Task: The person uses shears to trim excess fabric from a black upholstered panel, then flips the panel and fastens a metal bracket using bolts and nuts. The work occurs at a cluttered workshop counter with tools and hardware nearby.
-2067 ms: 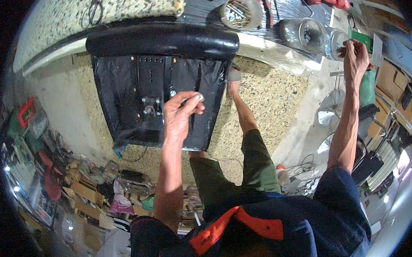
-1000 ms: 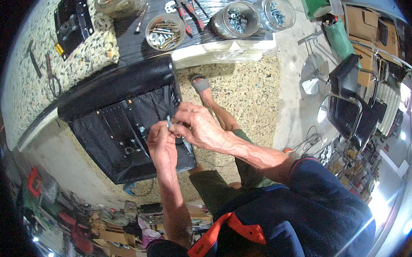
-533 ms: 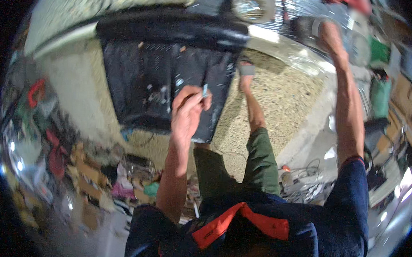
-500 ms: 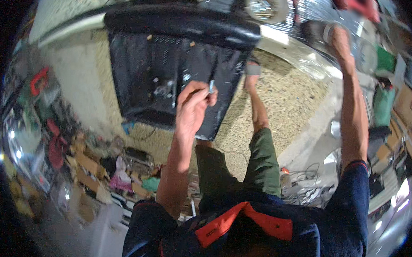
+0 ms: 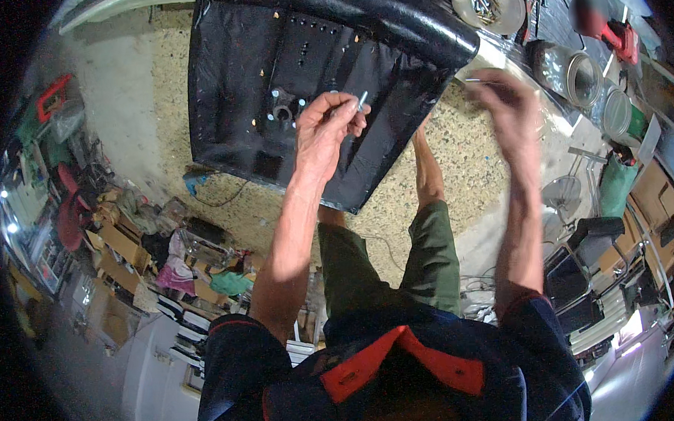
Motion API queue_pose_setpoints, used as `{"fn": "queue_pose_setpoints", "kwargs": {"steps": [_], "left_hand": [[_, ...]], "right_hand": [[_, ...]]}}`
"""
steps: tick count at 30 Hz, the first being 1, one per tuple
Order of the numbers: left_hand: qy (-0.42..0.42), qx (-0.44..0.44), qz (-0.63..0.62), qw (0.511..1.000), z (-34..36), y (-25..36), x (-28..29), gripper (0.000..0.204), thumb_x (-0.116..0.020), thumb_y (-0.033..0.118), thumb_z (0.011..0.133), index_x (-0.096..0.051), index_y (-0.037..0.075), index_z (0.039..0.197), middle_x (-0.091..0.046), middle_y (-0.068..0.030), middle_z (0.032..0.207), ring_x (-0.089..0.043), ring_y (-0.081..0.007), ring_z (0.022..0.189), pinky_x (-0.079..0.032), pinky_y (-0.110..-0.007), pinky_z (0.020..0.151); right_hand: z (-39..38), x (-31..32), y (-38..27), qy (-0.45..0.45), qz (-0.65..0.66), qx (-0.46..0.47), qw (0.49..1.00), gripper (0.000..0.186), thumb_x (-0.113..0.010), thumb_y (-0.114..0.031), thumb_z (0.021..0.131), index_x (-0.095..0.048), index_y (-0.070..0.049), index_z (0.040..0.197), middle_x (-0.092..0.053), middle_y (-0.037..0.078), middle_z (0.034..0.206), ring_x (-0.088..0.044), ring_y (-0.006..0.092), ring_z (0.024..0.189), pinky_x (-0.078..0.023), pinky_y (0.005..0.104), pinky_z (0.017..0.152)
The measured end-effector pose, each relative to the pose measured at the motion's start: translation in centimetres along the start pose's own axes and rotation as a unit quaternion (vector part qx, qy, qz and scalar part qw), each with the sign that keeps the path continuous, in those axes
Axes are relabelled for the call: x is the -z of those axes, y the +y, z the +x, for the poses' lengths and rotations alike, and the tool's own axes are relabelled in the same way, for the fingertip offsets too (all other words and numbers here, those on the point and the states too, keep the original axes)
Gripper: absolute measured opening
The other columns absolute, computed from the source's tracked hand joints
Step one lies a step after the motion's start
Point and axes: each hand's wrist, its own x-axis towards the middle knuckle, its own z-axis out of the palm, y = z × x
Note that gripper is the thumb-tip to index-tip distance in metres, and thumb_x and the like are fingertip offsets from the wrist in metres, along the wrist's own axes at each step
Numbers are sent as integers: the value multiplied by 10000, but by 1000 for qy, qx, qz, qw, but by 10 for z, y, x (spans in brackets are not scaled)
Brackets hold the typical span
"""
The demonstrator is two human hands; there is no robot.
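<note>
My left hand point(image 5: 326, 132) is closed over the black covered panel point(image 5: 236, 143), pinching a silver bolt point(image 5: 363, 100) that points up between thumb and fingers. My right hand point(image 5: 507, 105) is blurred by motion beside the panel's right edge. A thin, light sliver point(image 5: 476, 80) sticks out from its fingertips, too smeared to name. Several bolt heads stand around a dark round fitting point(image 5: 282, 111) on the panel, left of my left hand. Rows of small holes point(image 5: 304, 40) run farther up the panel.
A clear tub of screws point(image 5: 486, 8) stands at the upper right, near open clear jars point(image 5: 583, 79) and a red power drill point(image 5: 621, 41). Cardboard boxes point(image 5: 120, 246) and clutter lie on the lower left floor. A black chair point(image 5: 573, 275) is at right.
My right hand has left the clear jar and swung left toward the panel, a thin sliver at its fingertips. My left hand still holds the bolt. The view has shifted, bringing the panel higher.
</note>
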Motion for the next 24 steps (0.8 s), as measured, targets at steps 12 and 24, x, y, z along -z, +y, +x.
{"fn": "queue_pose_setpoints", "kwargs": {"steps": [12,24], "left_hand": [[58,-11,28,998,32,3,24,127,-711,138,1045,-697,18,1084,-780,-124,1011,-685,-144,792,-534,-289,704],[142,-25,239,960,16,-7,42,253,-793,259,989,-778,8,956,-731,-31,779,-643,-123,677,-502,-308,637]], "right_hand": [[47,-204,54,261,-143,133,945,291,-811,-108,900,-738,68,1119,-749,162,840,-702,188,698,-568,366,680],[-15,-181,40,-25,171,-82,982,90,-728,-60,985,-710,24,1013,-733,56,839,-684,127,694,-548,270,594]]}}
